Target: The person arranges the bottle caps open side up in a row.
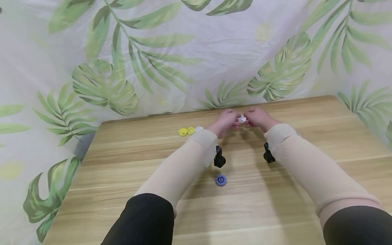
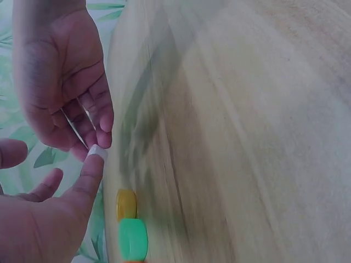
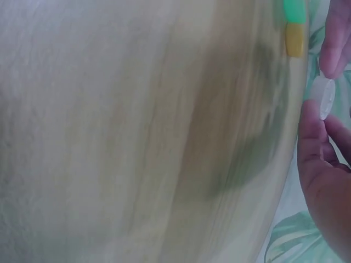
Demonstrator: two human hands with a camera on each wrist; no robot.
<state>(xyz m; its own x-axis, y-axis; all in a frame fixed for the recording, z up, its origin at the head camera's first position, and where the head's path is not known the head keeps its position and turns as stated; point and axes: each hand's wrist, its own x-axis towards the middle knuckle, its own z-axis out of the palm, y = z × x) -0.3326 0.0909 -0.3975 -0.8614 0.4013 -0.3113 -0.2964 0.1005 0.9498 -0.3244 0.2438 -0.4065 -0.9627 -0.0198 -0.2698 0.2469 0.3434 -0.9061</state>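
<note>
A small white disc [image 1: 241, 119] is held up between both hands near the table's far edge. The left hand [image 1: 227, 121] holds it from one side; in the left wrist view, one of its digits lies against the disc [image 2: 97, 151]. From the other side the right hand [image 1: 259, 118] pinches it, and the right wrist view shows the disc [image 3: 324, 98] edge-on between thumb and finger. Fingers hide part of it. Beside the left hand lie a yellow disc [image 2: 126, 205] and a green disc [image 2: 133, 239], both hidden in the head view.
Two yellow discs [image 1: 187, 131] and a white one [image 1: 198, 128] lie left of the left wrist. A blue-purple disc [image 1: 221, 180] with a dark swirl sits on the wooden table [image 1: 247, 216] between the forearms. Leaf-patterned cloth [image 1: 166, 57] hangs behind the table.
</note>
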